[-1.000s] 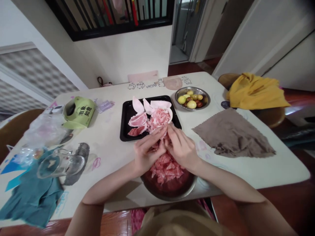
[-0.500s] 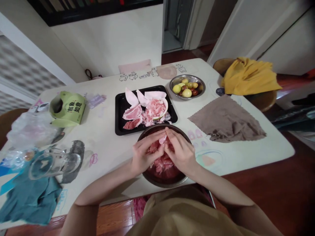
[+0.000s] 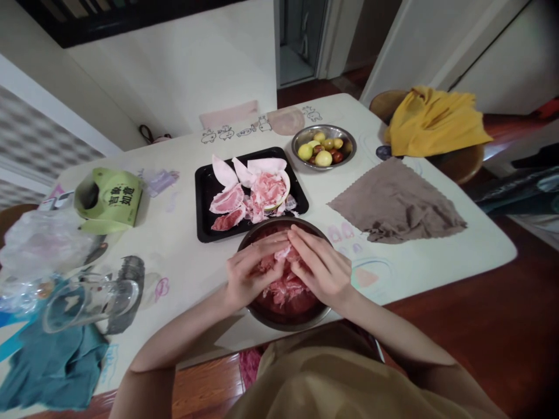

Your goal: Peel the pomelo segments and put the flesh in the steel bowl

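Note:
A dark metal bowl point(image 3: 262, 311) of pink fruit flesh sits at the table's near edge. Over it my left hand point(image 3: 247, 273) and my right hand point(image 3: 323, 267) meet, fingers curled, pinching a pale pink piece of fruit flesh point(image 3: 283, 252) between them. Just beyond the bowl lies a black tray point(image 3: 203, 203) holding white and pink peel pieces point(image 3: 253, 189).
A steel bowl of small green and red fruits point(image 3: 323, 146) stands behind the tray. A brown cloth point(image 3: 397, 203) lies at the right, a yellow cloth point(image 3: 432, 119) on a chair. At the left are a green box point(image 3: 109, 198), a glass jug point(image 3: 87, 299), a plastic bag and a teal cloth point(image 3: 52, 361).
Both hands have drawn back from the tray's edge to over the bowl, still pinching the fruit piece. The camera has tilted down, so the table sits higher in view.

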`<state>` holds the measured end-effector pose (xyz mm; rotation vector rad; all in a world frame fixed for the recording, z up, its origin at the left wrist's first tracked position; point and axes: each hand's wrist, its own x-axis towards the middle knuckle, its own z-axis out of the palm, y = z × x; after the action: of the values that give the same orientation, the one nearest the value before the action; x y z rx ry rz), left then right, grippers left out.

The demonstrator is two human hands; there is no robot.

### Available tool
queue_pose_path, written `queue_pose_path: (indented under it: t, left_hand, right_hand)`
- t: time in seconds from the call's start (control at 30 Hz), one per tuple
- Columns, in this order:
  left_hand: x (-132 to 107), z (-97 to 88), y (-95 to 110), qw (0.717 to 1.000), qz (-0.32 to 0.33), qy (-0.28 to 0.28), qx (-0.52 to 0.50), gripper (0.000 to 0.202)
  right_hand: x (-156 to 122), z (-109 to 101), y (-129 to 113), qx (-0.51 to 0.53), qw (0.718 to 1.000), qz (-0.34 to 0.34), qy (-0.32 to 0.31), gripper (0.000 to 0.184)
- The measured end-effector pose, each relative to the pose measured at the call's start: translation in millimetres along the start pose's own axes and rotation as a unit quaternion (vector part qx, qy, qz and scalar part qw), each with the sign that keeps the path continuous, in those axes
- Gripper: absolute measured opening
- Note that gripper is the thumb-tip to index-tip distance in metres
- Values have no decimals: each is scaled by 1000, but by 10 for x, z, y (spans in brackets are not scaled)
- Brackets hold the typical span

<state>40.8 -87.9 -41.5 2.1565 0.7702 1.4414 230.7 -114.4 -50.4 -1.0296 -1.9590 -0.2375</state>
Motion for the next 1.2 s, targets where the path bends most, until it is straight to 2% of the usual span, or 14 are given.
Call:
queue_pose_path:
  t: [0.13,0.27,0.43,0.57,0.77,1.0,1.1,1.2]
  left_hand:
    - [-25,-4,52,999,-25,16,-24,40]
    - [-30,-13,108,999,-33,12,-36,40]
    - [3,-21,146,999,-12,3,-33,38]
    - [19,-48,130,998,-32,-14,-58,39]
    - [70,-88,92,989,-91,-65,-96,38]
    - [73,-59,7,966,-201,-58,-153,31]
    - [57,-38,1,968,-214,-35,-126,27]
    - [51,-30,30,977,-188,-27,-98,27]
  right_hand:
    - [60,-94,-41,-18,996,-66,51,50]
    - [111,-245,-36,-36,993,-116,7,31]
    - [105,-369,11,-6,989,-141,-34,33]
    - [44,-321,30,28,992,-117,-40,42]
    - [49,-183,16,107,993,-39,38,56]
    - [216,-142,-7,197,976,70,59,44]
    - [185,-110,14,169,983,52,49,45]
    - [119,-91,23,92,996,6,24,52]
